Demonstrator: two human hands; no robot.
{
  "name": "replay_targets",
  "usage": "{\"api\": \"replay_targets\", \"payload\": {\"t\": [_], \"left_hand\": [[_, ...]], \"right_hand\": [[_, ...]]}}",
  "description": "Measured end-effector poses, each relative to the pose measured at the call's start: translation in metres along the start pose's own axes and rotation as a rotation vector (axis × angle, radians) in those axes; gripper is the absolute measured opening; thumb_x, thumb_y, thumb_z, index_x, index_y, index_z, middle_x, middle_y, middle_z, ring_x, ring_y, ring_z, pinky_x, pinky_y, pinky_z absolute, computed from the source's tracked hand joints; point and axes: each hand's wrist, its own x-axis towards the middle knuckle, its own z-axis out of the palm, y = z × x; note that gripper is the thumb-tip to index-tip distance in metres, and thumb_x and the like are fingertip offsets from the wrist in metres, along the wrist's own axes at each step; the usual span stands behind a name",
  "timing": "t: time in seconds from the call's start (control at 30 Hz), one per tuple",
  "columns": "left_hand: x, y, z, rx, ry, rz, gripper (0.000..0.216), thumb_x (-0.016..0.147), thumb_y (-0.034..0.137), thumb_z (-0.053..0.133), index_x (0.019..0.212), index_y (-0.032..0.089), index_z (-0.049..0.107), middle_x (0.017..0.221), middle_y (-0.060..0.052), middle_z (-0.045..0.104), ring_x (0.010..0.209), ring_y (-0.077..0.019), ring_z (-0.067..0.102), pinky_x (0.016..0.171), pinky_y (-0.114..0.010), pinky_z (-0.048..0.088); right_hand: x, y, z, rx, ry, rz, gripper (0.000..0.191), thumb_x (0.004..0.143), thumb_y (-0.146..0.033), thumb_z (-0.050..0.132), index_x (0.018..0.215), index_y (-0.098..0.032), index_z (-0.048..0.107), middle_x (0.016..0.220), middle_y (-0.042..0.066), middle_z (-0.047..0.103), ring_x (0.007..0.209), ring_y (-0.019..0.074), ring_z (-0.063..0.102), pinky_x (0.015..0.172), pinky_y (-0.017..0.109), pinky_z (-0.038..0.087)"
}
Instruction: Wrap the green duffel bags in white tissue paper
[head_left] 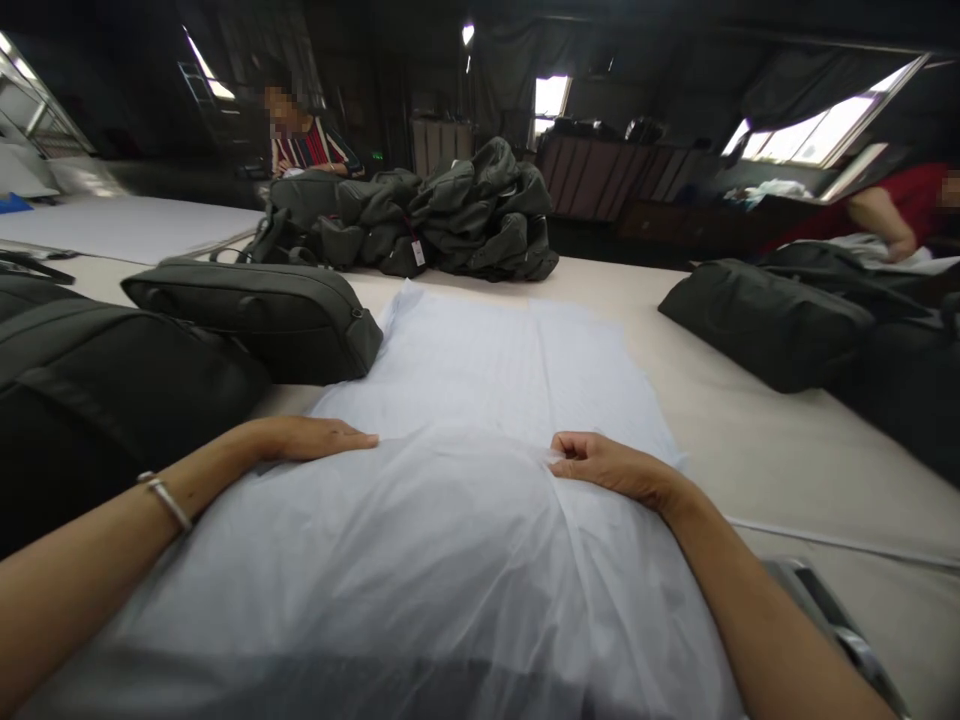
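A large translucent white plastic bag (480,400) lies spread on the table in front of me, bulging over something dark at its near end. My left hand (311,438) lies flat on the bag's left side with fingers stretched out. A metal bangle (166,499) sits on that wrist. My right hand (604,465) rests on the bag's right side with fingers curled, pinching a fold of the plastic.
Dark bags lie at the left (255,315) and right (765,320). A heap of dark bags (450,220) sits at the far side. One person sits behind the heap (311,145); another in red (900,210) leans at the far right. The table's pale surface (787,450) shows beside the bag.
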Motion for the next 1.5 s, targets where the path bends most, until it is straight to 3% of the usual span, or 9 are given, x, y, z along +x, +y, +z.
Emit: {"api": "replay_targets", "payload": {"t": [0.1, 0.23, 0.43, 0.7, 0.93, 1.03, 1.23, 1.37, 1.5], "left_hand": [[-0.019, 0.016, -0.019, -0.017, 0.025, 0.012, 0.063, 0.085, 0.067, 0.048, 0.128, 0.023, 0.064, 0.134, -0.007, 0.061, 0.122, -0.0291, 0.057, 0.103, -0.034, 0.043], [-0.065, 0.112, -0.031, 0.112, 0.331, 0.208, 0.054, 0.096, 0.057, 0.042, 0.140, 0.027, 0.051, 0.141, -0.004, 0.056, 0.127, -0.0274, 0.053, 0.109, -0.038, 0.039], [-0.083, 0.223, 0.055, 0.183, 0.007, 0.736, 0.072, 0.092, 0.069, 0.042, 0.146, 0.022, 0.042, 0.149, -0.011, 0.046, 0.139, -0.0305, 0.039, 0.118, -0.048, 0.027], [-0.066, 0.223, 0.068, 0.197, -0.224, 0.570, 0.081, 0.090, 0.071, 0.042, 0.154, 0.026, 0.022, 0.155, -0.014, 0.033, 0.142, -0.0374, 0.031, 0.115, -0.057, 0.029], [-0.064, 0.224, 0.068, 0.189, -0.255, 0.556, 0.073, 0.090, 0.072, 0.041, 0.152, 0.037, 0.026, 0.156, -0.012, 0.032, 0.143, -0.0396, 0.026, 0.113, -0.063, 0.027], [-0.064, 0.222, 0.069, 0.171, -0.255, 0.530, 0.073, 0.089, 0.074, 0.041, 0.151, 0.039, 0.027, 0.157, -0.011, 0.030, 0.143, -0.0399, 0.025, 0.113, -0.063, 0.027], [-0.062, 0.220, 0.071, 0.157, -0.205, 0.577, 0.075, 0.089, 0.070, 0.047, 0.151, 0.029, 0.033, 0.154, -0.013, 0.036, 0.142, -0.0376, 0.032, 0.115, -0.058, 0.027], [-0.060, 0.218, 0.074, 0.131, -0.179, 0.588, 0.073, 0.089, 0.068, 0.049, 0.150, 0.030, 0.035, 0.153, -0.011, 0.037, 0.142, -0.0362, 0.032, 0.116, -0.056, 0.028], [-0.060, 0.215, 0.075, 0.103, -0.185, 0.572, 0.075, 0.089, 0.071, 0.045, 0.150, 0.028, 0.036, 0.154, -0.010, 0.037, 0.143, -0.0335, 0.031, 0.117, -0.052, 0.026]], "right_hand": [[-0.011, 0.000, 0.010, -0.002, 0.032, 0.011, 0.027, 0.080, -0.043, 0.062, 0.079, -0.019, 0.050, 0.070, -0.005, 0.045, 0.065, 0.0102, 0.038, 0.058, 0.023, 0.029], [-0.024, 0.007, 0.025, 0.006, 0.063, 0.016, 0.027, 0.082, -0.043, 0.061, 0.078, -0.020, 0.049, 0.070, -0.005, 0.044, 0.065, 0.0105, 0.037, 0.058, 0.024, 0.029], [-0.045, 0.019, 0.051, 0.057, 0.105, -0.025, 0.027, 0.082, -0.045, 0.062, 0.080, -0.020, 0.052, 0.072, -0.005, 0.049, 0.068, 0.0113, 0.041, 0.060, 0.024, 0.033], [-0.099, 0.028, -0.006, -0.044, 0.082, 0.115, 0.040, 0.085, -0.055, 0.059, 0.108, -0.023, 0.067, 0.103, 0.005, 0.069, 0.096, 0.0222, 0.061, 0.087, 0.034, 0.045], [-0.155, 0.095, -0.031, 0.092, 0.223, 0.222, 0.074, 0.075, -0.061, 0.069, 0.139, -0.029, 0.050, 0.146, 0.009, 0.048, 0.135, 0.0328, 0.041, 0.108, 0.041, 0.039], [-0.146, 0.101, -0.011, 0.203, 0.253, 0.316, 0.076, 0.072, -0.067, 0.068, 0.136, -0.028, 0.052, 0.131, 0.011, 0.059, 0.114, 0.0293, 0.058, 0.083, 0.034, 0.053], [-0.131, 0.110, -0.006, 0.441, 0.458, 0.184, 0.063, 0.071, -0.056, 0.074, 0.121, -0.020, 0.059, 0.072, -0.002, 0.061, 0.060, 0.0117, 0.054, 0.053, 0.022, 0.042], [-0.135, 0.114, -0.024, 0.032, 0.708, 0.294, 0.058, 0.064, -0.052, 0.072, 0.110, -0.018, 0.065, 0.080, 0.005, 0.068, 0.064, 0.0191, 0.061, 0.055, 0.030, 0.047], [-0.146, 0.061, 0.000, -0.342, 1.009, 0.152, 0.047, 0.077, -0.058, 0.061, 0.114, -0.029, 0.067, 0.110, 0.005, 0.072, 0.099, 0.0280, 0.067, 0.080, 0.037, 0.055]]}}
